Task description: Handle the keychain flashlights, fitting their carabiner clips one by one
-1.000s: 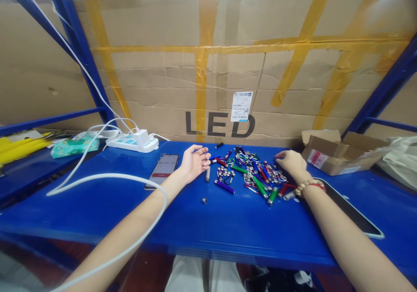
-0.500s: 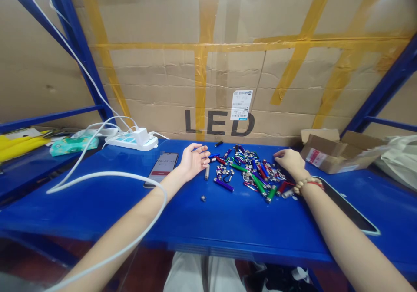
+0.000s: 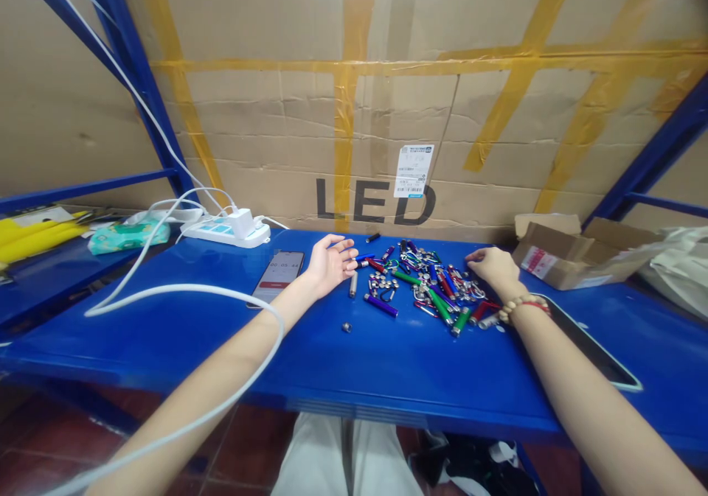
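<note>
My left hand (image 3: 332, 266) rests palm up at the left edge of a pile of small flashlight parts, fingers apart and loosely curved. Beside its fingertips lies a blue tube (image 3: 363, 259); a silver tube (image 3: 352, 284) stands just below. My right hand (image 3: 494, 271), with a bead bracelet (image 3: 523, 306) at the wrist, is at the pile's right edge. Its fingers are bent together, and whatever they hold is hidden. Between the hands lie green tubes (image 3: 440, 306), a purple tube (image 3: 380, 305), red tubes, carabiner clips (image 3: 425, 309) and small round silver pieces (image 3: 381, 284).
A phone (image 3: 278, 271) with a running timer lies left of my left hand. Behind it sits a white power strip (image 3: 221, 231) with cables. One white cable (image 3: 182, 288) loops over my left forearm. An open cardboard box (image 3: 575, 253) and a dark tablet (image 3: 591, 352) lie right.
The whole view has shifted slightly, with the table sitting a little higher in the picture. Both hands keep almost the same place and pose.
</note>
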A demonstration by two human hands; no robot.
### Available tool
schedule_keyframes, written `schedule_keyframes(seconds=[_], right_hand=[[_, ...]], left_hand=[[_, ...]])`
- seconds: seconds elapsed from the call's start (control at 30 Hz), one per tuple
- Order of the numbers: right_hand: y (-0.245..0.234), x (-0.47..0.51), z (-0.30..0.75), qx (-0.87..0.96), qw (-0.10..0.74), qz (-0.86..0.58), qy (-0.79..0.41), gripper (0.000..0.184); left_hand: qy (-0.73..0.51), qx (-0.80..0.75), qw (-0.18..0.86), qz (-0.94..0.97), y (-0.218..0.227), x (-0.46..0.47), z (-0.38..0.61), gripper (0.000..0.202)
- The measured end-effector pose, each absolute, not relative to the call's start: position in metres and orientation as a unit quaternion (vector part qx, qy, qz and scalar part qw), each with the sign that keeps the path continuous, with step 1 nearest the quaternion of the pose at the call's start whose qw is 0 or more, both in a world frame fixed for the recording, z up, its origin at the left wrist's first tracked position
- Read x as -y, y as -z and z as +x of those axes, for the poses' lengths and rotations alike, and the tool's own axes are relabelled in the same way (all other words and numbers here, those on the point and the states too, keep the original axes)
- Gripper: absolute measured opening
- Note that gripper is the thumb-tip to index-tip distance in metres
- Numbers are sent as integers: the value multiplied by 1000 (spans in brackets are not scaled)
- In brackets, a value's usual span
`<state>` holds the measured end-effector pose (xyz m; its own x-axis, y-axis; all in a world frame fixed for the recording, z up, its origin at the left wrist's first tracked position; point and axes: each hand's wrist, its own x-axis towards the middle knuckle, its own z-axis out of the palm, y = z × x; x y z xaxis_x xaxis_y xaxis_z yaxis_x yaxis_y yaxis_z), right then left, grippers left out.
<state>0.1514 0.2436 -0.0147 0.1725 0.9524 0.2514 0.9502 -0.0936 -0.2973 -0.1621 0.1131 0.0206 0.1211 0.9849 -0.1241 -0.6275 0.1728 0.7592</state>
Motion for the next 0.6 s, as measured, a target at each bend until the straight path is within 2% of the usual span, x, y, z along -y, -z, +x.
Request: schedule_keyframes(seconds=[0.33, 0.6], right_hand=[[21, -243, 154, 641, 231, -732, 6, 22], [12, -234, 147, 635, 289, -715, 40, 31]], left_hand=[[-585, -325, 686, 284, -20, -114, -163, 11], [-596, -335, 664, 303, -23, -113, -164, 7]])
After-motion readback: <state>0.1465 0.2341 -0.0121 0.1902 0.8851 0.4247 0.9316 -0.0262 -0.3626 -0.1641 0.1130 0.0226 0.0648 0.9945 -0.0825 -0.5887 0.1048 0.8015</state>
